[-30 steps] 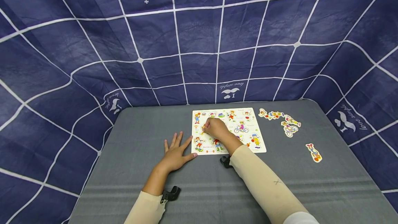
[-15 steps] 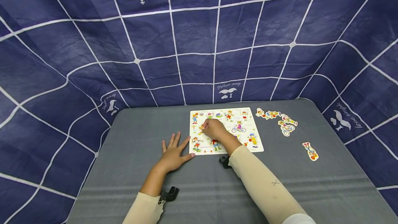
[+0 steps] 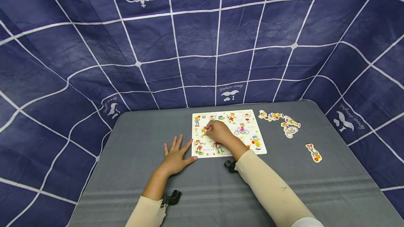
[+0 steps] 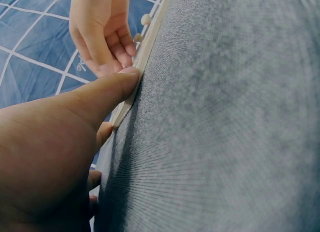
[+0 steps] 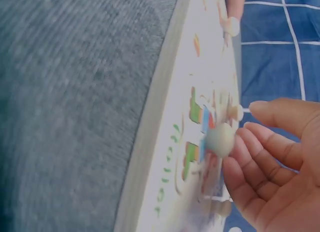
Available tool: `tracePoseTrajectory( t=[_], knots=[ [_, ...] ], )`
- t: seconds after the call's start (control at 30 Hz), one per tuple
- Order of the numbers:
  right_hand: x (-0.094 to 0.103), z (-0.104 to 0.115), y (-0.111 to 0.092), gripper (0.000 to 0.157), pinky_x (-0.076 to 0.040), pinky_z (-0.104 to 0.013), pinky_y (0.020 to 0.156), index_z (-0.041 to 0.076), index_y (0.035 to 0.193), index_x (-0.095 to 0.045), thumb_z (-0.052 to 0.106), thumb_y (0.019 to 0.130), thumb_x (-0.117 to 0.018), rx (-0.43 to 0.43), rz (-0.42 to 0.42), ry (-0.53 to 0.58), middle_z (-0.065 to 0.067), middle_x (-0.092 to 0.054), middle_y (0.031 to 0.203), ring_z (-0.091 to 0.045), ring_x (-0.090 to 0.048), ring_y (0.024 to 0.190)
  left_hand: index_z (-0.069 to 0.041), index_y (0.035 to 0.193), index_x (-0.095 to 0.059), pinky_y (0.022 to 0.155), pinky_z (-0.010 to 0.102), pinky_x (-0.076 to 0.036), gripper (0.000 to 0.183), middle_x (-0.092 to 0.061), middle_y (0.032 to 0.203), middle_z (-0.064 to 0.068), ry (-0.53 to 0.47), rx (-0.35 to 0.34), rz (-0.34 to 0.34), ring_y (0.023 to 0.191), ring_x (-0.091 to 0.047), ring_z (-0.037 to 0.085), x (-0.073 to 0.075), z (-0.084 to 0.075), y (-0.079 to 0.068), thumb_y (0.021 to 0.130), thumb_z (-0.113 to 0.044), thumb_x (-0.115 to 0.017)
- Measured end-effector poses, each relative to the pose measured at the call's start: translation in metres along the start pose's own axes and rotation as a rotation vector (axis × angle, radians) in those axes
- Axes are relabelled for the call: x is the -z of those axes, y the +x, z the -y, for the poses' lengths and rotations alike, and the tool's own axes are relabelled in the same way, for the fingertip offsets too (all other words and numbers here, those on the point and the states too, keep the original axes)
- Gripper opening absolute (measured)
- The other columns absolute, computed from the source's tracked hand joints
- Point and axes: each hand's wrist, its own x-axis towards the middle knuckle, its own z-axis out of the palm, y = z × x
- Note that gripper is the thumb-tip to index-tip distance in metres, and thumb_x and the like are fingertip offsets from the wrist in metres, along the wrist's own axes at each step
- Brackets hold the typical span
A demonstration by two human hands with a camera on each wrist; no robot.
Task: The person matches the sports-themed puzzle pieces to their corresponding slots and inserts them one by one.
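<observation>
Grey table (image 3: 132,157) around puzzle board (image 3: 252,131), left fingers (image 3: 187,145) spread at its edge, right fingers (image 5: 270,142) bent above, hold unclear

The right fingers (image 3: 210,126) have shifted slightly rightward, leaving more of the yellow figure (image 3: 203,133) showing.

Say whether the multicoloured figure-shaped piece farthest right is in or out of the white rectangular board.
Out: the piece lies on the grey cloth, apart from the board.
</observation>
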Motion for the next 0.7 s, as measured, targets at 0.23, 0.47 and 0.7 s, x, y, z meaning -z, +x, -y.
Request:
tracePoseTrajectory(
  t=[0.23,0.47,0.7],
  knots=[
    [0.012,-0.003,-0.011,0.012,-0.047,-0.031,0.076,0.01,0.103,-0.072,0.018,0.095,-0.066,0.028,-0.064,0.092,-0.001,-0.064,0.088,-0.014,-0.055,0.078,-0.034,0.158,-0.034,0.118,0.073,0.011,0.08,-0.009,0.171,0.014,0.0,-0.003,0.001,0.159,0.002,0.039,-0.001,0.001,0.001,0.091,-0.066,-0.061],
    [0.022,-0.007,-0.021,0.012,-0.051,-0.032,0.082,0.013,0.102,-0.073,0.021,0.096,-0.068,0.008,-0.14,0.184,-0.001,-0.068,0.093,-0.014,-0.062,0.086,-0.034,0.158,-0.035,0.118,0.073,0.011,0.08,-0.009,0.171,0.014,0.005,-0.001,-0.008,0.159,0.001,0.039,-0.002,0.002,0.001,0.09,-0.068,-0.061],
    [0.032,-0.014,-0.032,0.015,-0.053,-0.027,0.074,0.012,0.106,-0.072,0.023,0.097,-0.067,-0.006,-0.177,0.286,-0.003,-0.069,0.095,-0.014,-0.063,0.084,-0.035,0.158,-0.034,0.118,0.073,0.01,0.08,-0.009,0.171,0.014,0.002,0.0,-0.004,0.159,0.002,0.039,-0.003,0.002,0.001,0.09,-0.068,-0.06]
  ],
)
